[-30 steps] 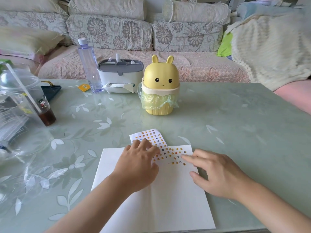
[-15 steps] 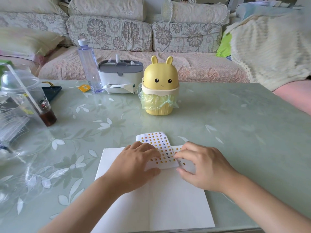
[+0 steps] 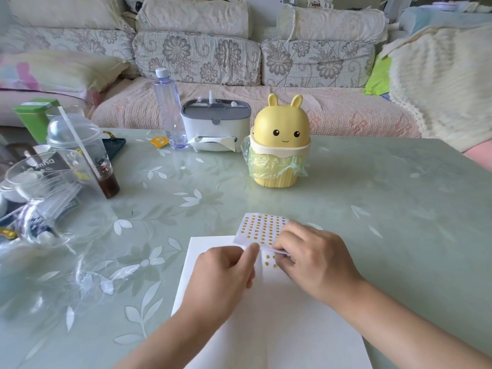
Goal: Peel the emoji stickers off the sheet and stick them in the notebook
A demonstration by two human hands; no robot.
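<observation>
- Head camera looks down on a pale green table (image 3: 372, 209) with a leaf pattern; an open white notebook (image 3: 266, 334) lies at its near edge.
- The sticker sheet (image 3: 262, 227) sits at the notebook's far edge. Its far part lies over the table and its near edge is raised off the page.
- The left hand (image 3: 226, 272) is curled, with its thumb pinching the sheet's near edge. A second ago it lay flat on top of the sheet.
- The right hand (image 3: 315, 259) has its fingers bent onto the sheet's near right corner and grips it. A second ago its fingers were straight and touched the page beside the sheet.
- The sheet has moved to the right since then, and the two hands now almost meet over it.
- A few small yellow stickers (image 3: 268, 263) show on the page in the gap between the hands.
- A yellow bunny-shaped bin (image 3: 279, 145) with a plastic liner stands further back on the table, as it did before.
- Behind it to the left are a white tissue box (image 3: 215, 129) and a clear water bottle (image 3: 170, 113), and a plastic cup (image 3: 85, 155) with a dark drink stands at the left.
</observation>
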